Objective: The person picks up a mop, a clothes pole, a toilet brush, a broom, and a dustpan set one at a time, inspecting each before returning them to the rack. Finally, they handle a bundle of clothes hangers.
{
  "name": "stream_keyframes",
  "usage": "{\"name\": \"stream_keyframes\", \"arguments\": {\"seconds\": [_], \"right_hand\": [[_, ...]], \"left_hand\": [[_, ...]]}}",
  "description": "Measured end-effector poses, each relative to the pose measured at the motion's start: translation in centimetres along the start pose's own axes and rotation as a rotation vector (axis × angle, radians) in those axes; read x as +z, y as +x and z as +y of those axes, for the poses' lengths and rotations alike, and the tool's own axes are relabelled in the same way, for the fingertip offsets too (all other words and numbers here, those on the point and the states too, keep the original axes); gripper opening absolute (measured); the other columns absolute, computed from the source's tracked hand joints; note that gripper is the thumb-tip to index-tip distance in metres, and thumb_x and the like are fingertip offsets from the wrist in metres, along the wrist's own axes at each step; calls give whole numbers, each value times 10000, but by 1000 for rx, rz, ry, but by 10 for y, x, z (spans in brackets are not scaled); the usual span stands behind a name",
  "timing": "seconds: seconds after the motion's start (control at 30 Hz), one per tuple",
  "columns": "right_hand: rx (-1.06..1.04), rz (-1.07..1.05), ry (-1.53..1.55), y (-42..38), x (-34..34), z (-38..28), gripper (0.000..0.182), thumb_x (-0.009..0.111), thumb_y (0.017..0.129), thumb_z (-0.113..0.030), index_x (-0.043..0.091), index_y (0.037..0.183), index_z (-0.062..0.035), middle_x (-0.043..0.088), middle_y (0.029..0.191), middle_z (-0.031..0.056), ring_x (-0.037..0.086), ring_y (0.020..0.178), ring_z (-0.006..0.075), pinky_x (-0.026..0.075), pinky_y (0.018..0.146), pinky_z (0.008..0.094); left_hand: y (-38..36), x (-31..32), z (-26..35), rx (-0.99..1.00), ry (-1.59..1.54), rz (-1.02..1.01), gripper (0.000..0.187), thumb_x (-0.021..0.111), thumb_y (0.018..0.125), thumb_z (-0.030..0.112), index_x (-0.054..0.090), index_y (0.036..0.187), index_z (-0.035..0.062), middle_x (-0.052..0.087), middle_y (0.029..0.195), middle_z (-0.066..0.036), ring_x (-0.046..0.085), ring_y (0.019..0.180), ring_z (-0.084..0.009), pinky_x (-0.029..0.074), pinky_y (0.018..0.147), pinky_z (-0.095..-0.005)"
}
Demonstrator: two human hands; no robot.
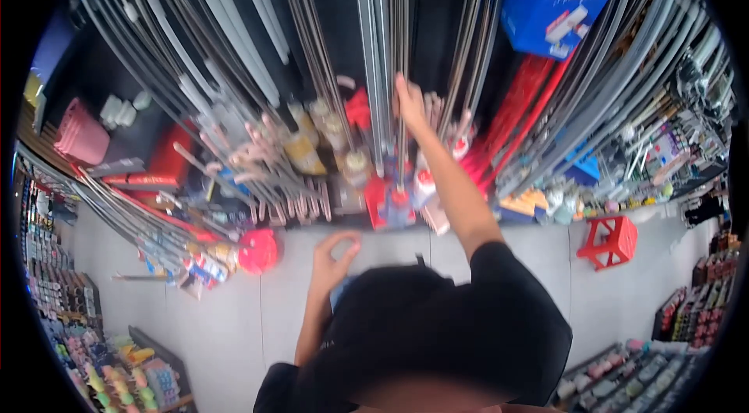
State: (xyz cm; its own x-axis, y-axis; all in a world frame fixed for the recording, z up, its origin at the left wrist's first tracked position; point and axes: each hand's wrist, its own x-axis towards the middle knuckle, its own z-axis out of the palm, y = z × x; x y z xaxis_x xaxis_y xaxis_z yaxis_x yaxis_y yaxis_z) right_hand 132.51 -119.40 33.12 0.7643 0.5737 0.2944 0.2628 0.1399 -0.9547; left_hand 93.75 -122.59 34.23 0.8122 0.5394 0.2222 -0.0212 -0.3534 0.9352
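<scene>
Silvery rods (401, 31) against right hand (411, 105), extending both ways.

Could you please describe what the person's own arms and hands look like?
Both the left hand and the right hand are bare, with no gloves. The forearms are uncovered too, below short, plain black sleeves. No watch or bracelet can be made out, though the picture is too blurred to rule out small rings.

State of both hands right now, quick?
Left hand: open, nothing visible in it, fingers and thumb curved toward each other.
Right hand: at the thin metal poles; whether it is closed on one can't be told.
</scene>
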Motion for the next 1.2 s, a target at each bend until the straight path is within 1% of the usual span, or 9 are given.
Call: {"name": "stream_keyframes", "arguments": {"seconds": [0.23,0.27,0.33,0.53,0.73,0.77,0.93,1.07,1.2], "right_hand": [[58,54,-310,17,0,-29,728,375,918,-629,605,743,39,632,658,159,650,638,244,490,639,350],[-5,66,-420,25,-2,-18,679,379,928,-585,630,825,37,643,745,217,645,767,360,491,728,414],[-38,29,-537,35,-6,-11,681,339,930,-586,645,864,18,645,848,258,597,912,441,453,827,474],[-70,-70,-597,48,-11,-4,701,329,925,-606,603,983,37,606,972,320,549,1014,468,436,867,474],[-39,-29,-455,37,-12,22,602,527,888,-545,613,994,41,652,883,249,631,916,390,485,795,395],[-93,-5,-515,40,-13,39,565,557,897,-505,621,1067,30,659,815,137,643,696,173,507,656,289],[-82,112,-496,2,-13,47,412,679,857,-355,633,1036,13,667,879,103,627,790,158,502,740,279],[-169,191,-76,-80,-3,99,190,610,912,-167,595,1000,0,632,927,89,598,851,159,467,800,275],[117,12,-387,-220,8,197,201,595,899,-181,582,964,8,615,920,129,586,862,220,461,801,327]], "left_hand": [[-13,-6,-10,-85,-55,55,191,674,798,66,640,969,-13,664,875,-102,624,866,-202,467,825,-313],[-15,-7,-11,-96,-61,58,190,672,799,65,640,969,-14,663,874,-102,623,864,-200,467,825,-313],[-16,-8,-13,-109,-72,67,189,669,801,61,639,970,-16,662,870,-100,620,859,-195,466,824,-311],[-15,-12,-9,-166,-35,72,189,662,813,52,640,984,-24,660,886,-97,611,883,-178,459,838,-298],[-25,-16,-15,-235,10,82,203,654,832,52,642,1023,-17,667,900,-82,620,889,-161,467,843,-295],[-26,-16,-15,-253,18,75,207,656,834,58,642,1027,-16,668,897,-82,622,883,-160,472,834,-296],[-41,-23,-26,-360,60,79,273,683,824,125,641,1059,-8,673,881,-113,637,825,-184,485,777,-300],[-71,-51,-63,-551,267,79,319,662,851,215,634,1082,-3,680,894,-144,656,808,-235,509,724,-332],[-137,-85,-138,-714,427,180,337,639,871,257,634,1064,-20,685,875,-158,656,755,-234,517,689,-348]]}}
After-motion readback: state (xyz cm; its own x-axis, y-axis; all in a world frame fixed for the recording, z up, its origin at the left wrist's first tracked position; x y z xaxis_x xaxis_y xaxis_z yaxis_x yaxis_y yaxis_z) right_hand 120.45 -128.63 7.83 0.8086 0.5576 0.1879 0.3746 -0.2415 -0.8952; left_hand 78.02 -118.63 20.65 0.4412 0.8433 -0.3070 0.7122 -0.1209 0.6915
